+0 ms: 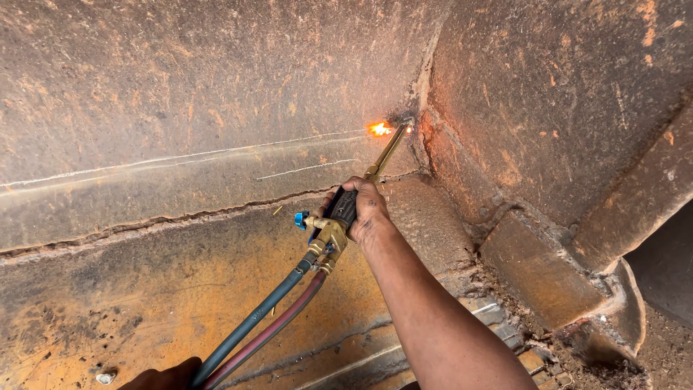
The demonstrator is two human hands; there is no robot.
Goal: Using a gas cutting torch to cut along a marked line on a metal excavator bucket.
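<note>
My right arm reaches up from the lower edge, forearm bare, wrist nearly straight. My right hand [364,209] is curled tight, its grip wrapped fully round, knuckles turned toward me. My left hand [162,377] sits low at the bottom edge, only its top showing, fingers folded in a loose grip.

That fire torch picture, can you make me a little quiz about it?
1. True or false: the right hand holds the torch by its black handle.
2. Where is the flame? A) on the chalk line on the rusty steel wall B) on the hoses C) on the ground
3. Fill in: the left hand is at the two ____.

Key: 1 true; 2 A; 3 hoses
</note>
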